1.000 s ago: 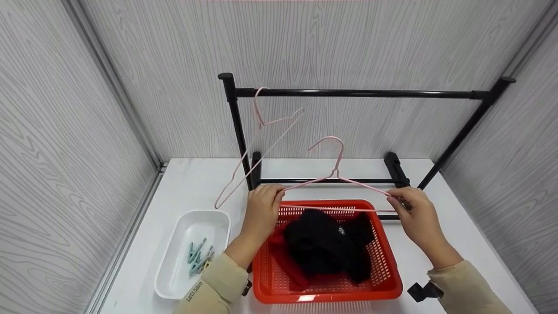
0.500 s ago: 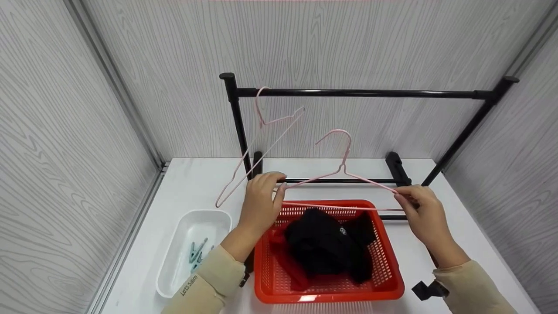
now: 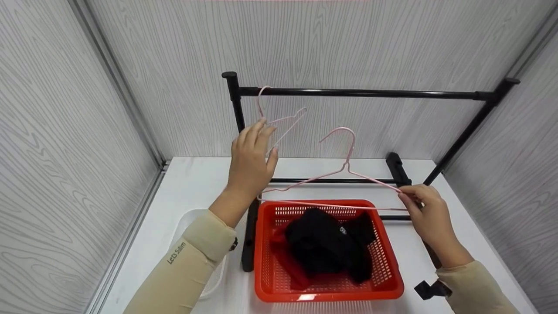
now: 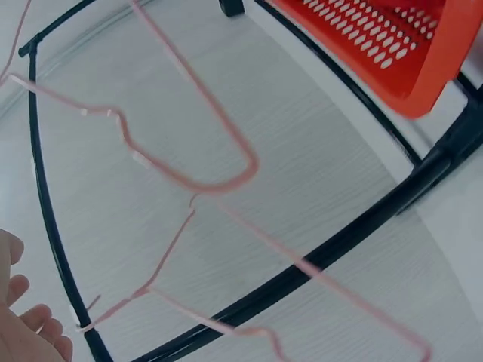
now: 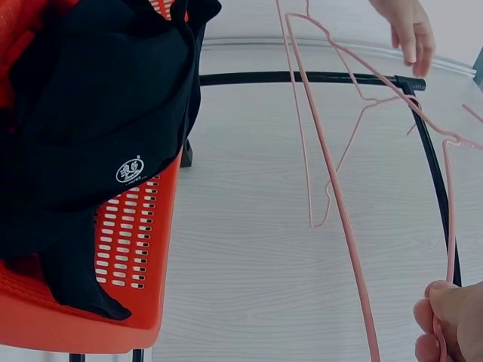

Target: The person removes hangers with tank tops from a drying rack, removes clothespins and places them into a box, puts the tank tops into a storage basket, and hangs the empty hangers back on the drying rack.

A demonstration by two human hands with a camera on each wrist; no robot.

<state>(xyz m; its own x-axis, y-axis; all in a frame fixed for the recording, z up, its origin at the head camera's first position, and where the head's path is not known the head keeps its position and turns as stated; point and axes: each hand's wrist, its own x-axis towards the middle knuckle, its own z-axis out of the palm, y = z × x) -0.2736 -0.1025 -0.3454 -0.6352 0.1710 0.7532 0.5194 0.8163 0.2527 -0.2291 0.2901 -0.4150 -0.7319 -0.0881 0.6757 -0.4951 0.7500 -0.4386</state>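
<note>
My right hand (image 3: 429,213) pinches a pink wire hanger (image 3: 347,165) by the end of its right shoulder, holding it above the basket with its hook upward. Raised at the left, my left hand (image 3: 250,161) has its fingers spread and holds nothing. It stands in front of a second pink hanger (image 3: 281,118), which hangs from the rack's rail by its hook; the hand hides part of it. In the left wrist view, my left hand's fingers (image 4: 34,324) are off the wires. The right wrist view shows thumb and fingers (image 5: 453,324) gripping the held hanger's wire.
A red perforated basket (image 3: 329,297) stands in front, holding a black garment (image 3: 324,244) with a white logo and a red cloth (image 3: 292,266). Behind it rises a black clothes rack (image 3: 357,93). My left sleeve partly covers a white tray (image 3: 222,266). Patterned walls enclose the table.
My left hand has let go of the held hanger's left end and moved up toward the hanging one. My right hand has shifted slightly right and still holds its hanger.
</note>
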